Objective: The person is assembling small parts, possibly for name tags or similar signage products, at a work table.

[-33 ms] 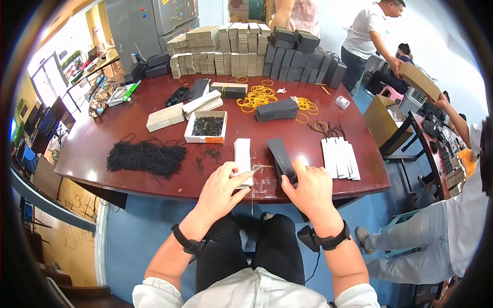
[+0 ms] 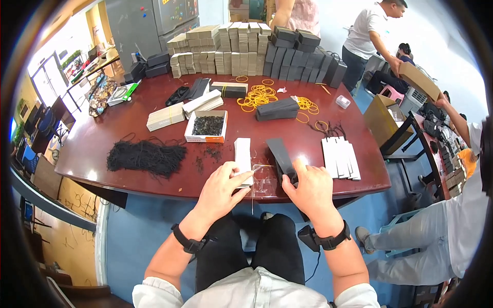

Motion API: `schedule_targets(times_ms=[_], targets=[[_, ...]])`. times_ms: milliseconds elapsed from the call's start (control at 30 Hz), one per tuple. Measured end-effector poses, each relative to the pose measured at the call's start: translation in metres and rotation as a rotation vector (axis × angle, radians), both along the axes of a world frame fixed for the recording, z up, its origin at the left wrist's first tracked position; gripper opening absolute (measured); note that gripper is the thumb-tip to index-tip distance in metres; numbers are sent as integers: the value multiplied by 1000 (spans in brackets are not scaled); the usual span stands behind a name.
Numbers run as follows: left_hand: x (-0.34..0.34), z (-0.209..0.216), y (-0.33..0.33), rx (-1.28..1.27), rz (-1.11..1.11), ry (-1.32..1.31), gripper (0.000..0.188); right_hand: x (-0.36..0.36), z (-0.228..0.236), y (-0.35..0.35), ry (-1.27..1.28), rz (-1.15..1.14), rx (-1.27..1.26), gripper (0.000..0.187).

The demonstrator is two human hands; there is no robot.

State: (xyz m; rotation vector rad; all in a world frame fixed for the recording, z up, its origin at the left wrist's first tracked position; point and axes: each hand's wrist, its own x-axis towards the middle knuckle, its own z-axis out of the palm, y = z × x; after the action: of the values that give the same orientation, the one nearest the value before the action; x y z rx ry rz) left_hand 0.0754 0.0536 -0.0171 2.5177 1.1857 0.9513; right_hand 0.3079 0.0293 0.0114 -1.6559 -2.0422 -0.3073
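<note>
Currently, in the head view, pinches a stack of white strips (image 2: 242, 154) between thumb and fingers of the left hand (image 2: 220, 189), at the near edge of the dark-red table (image 2: 87, 151). Curls the right hand (image 2: 312, 191) loosely around the near end of a black stack (image 2: 280, 156) just to the right, with fingertips partly hidden. Reaches both forearms (image 2: 172, 262) forward from below, with backs of hands upward.

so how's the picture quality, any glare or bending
Head view throughout: fisheye bending toward the blacked-out corners; glare on the glossy red-brown table; the white-framed glass door at far left washed out; the bare left hand and bare right hand fairly sharp.
</note>
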Motion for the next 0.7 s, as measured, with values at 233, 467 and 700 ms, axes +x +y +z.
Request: schedule_targets(times_ms=[233, 467, 700], targets=[[-2, -7, 0, 55, -25, -40, 31, 5, -20, 8, 64, 82, 173, 14], [-1, -5, -1, 190, 13, -90, 26, 22, -15, 6, 132, 6, 240, 3], [-35, 32, -25, 346, 240, -658, 10, 20, 10, -63, 295, 374, 147, 14]])
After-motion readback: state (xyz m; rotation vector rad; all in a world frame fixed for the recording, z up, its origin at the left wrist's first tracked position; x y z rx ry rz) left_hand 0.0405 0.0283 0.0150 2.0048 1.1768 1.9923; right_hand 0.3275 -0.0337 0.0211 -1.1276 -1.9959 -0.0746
